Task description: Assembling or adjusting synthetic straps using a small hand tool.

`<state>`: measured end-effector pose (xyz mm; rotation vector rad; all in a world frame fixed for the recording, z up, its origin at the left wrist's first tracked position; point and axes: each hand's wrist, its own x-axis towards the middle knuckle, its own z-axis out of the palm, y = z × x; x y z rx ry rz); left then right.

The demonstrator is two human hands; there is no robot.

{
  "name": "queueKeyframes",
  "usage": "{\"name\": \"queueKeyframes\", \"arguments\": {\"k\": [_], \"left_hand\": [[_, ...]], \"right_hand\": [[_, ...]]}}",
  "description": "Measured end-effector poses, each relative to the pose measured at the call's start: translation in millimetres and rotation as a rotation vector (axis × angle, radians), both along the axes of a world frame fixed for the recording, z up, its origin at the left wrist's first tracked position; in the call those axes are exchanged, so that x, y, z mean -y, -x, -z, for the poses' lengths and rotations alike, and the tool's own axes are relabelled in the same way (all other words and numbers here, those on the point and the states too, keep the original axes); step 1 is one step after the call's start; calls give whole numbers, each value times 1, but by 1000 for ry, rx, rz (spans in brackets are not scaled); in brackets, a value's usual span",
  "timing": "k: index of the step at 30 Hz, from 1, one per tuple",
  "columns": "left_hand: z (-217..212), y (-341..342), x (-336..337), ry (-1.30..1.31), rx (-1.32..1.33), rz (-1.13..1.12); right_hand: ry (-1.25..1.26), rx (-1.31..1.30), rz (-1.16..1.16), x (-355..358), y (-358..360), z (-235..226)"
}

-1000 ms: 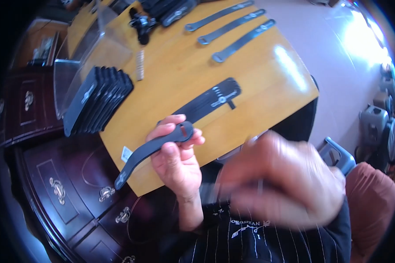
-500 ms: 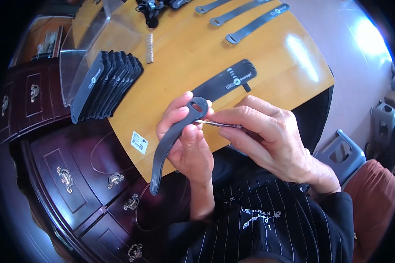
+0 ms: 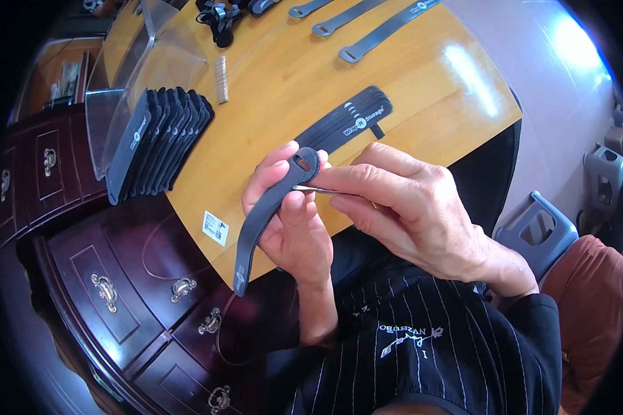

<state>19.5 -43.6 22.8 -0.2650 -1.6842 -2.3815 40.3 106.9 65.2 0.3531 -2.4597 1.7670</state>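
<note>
My left hand [image 3: 298, 245] holds a dark grey fabric strap [image 3: 259, 218] between thumb and fingers. The strap's rounded end, with an oval slot, points up, and its long tail curves down toward me past the table's edge. In my right hand [image 3: 422, 211], thumb and forefinger pinch a slim metal tool [image 3: 309, 189]; most of it is hidden, so I cannot tell whether it is tweezers or small scissors. Its bright tip touches or lies just over the strap, below the slot. Just beyond my hands is a stack of similar straps [image 3: 342, 121] with white print.
A row of dark folded straps [image 3: 159, 142] stands on the left by a clear plastic panel [image 3: 121, 76]. Three grey straps [image 3: 387, 31] lie at the back. A white label [image 3: 215, 228] is on the wooden table [image 3: 256, 124] near its left edge. A grey stool [image 3: 543, 225] stands right.
The tool's tip has shifted left, from the strap's edge onto its face below the slot. Both hands keep their holds. The whole view has shifted slightly.
</note>
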Motion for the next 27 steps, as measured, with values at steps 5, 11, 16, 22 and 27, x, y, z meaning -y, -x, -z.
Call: {"name": "queueKeyframes", "arguments": {"k": [5, 11, 16, 22, 27], "left_hand": [[-1, 0, 1, 35, -43, 12], [-1, 2, 1, 41, -49, 15], [-2, 3, 3, 102, -103, -9], [6, 1, 10, 247, -138, -57], [3, 4, 11, 261, -164, -58]], "right_hand": [[-6, 14, -14, -2, 1, -2], [-17, 61, -38, -3, 3, -8], [-23, 102, -39, -3, 4, -13], [-31, 119, -88, -6, 3, -13], [-47, 134, -99, -7, 3, -16]]}}
